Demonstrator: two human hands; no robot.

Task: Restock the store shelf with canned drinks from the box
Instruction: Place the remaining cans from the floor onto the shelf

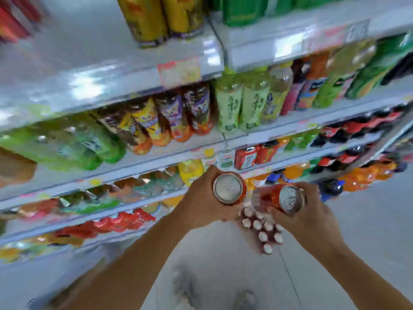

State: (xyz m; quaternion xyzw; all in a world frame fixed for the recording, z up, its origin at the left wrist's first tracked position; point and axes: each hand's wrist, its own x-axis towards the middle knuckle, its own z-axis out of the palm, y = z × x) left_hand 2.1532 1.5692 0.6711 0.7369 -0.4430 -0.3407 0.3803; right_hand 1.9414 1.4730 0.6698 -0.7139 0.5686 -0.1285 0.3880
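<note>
The red aluminium can with the silver top sits upright in my left hand, its long axis running almost straight toward my eyes, so I see mostly the lid; my grip is wrapped closed around its body from the left and below. A second red aluminium can is tilted in my right hand, lid facing up and a little right, red side showing toward the left, fingers curled shut around its far side. The two cans are near each other but apart. Both lie in front of the tiered white metal shelf, which rises ahead and to my left; the left hand is the nearer one to the row holding red cans with dark lettering, just above and beyond it. I judge the next move is a lift forward and up, keeping the can's axis vertical to slide it in. Both forearms reach out from below, wrists bent slightly inward. Under the hands, on the grey floor, stands the open pack of remaining cans with pale tops.
</note>
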